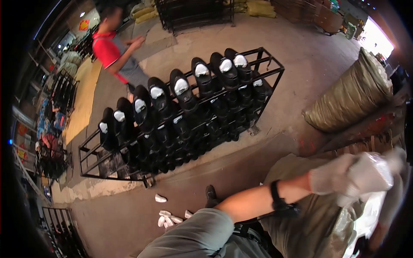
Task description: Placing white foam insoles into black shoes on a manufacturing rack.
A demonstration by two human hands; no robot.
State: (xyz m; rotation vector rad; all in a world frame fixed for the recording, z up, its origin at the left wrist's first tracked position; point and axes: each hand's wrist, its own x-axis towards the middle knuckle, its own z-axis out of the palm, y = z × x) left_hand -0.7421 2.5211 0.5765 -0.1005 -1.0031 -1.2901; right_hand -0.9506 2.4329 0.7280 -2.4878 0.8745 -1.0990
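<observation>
My left arm reaches across to the right, a dark band on its wrist. My left hand (333,175), in a pale glove, is closed on a shiny whitish thing (379,171), blurred and of a kind I cannot make out. My right hand (396,161), also pale-gloved, is smeared by motion at the far side of that thing; its fingers cannot be read. Below both hands lies an open woven sack (316,215) with a white, glossy inside. Ahead stands a black metal rack (275,81) of black shoes (183,90) with white pieces in their openings.
Several white shoe-shaped pieces (165,219) lie on the floor near my feet. A tall stuffed sack (348,94) leans at the right. Beyond the rack stands a person in a red shirt (107,51). Another rack (60,223) is at the lower left.
</observation>
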